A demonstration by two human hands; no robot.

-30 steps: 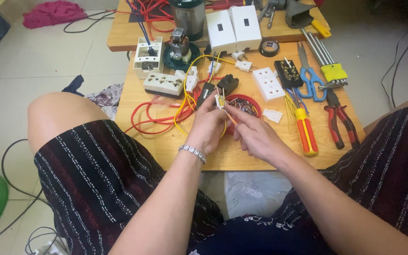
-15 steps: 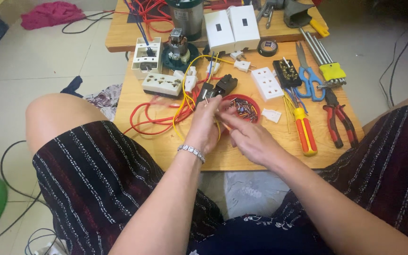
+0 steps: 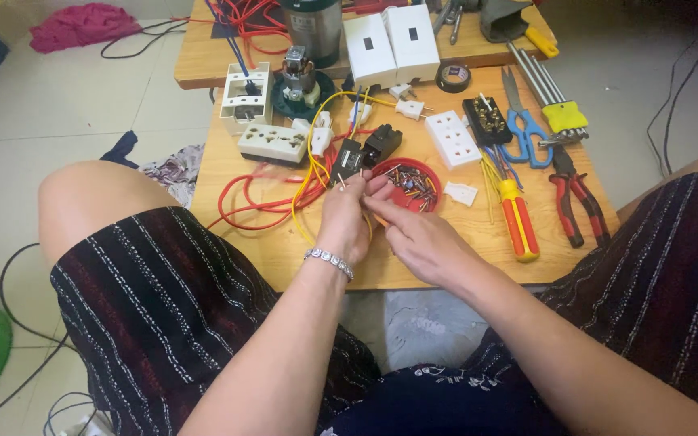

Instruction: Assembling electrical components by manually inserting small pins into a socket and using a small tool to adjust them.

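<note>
My left hand (image 3: 344, 218) pinches the bare end of a yellow wire (image 3: 313, 165) just in front of a red dish (image 3: 410, 182) of small terminals. A silver bracelet sits on its wrist. My right hand (image 3: 422, 236) meets it fingertip to fingertip and grips the same wire end; what else it holds is hidden. Both hands rest over the low wooden table (image 3: 284, 250). Two black switch blocks (image 3: 363, 151) lie just beyond the fingers, joined to red and yellow wires.
A white socket strip (image 3: 271, 144), white plug socket (image 3: 453, 138), blue scissors (image 3: 525, 125), red-yellow screwdriver (image 3: 517, 226) and red-handled pliers (image 3: 575, 202) lie on the table. Loose red wire (image 3: 248, 202) coils at the left. My knees flank the table.
Both hands have lowered toward the table and closed together on the wire end; the small pale piece held up a second ago is no longer visible.
</note>
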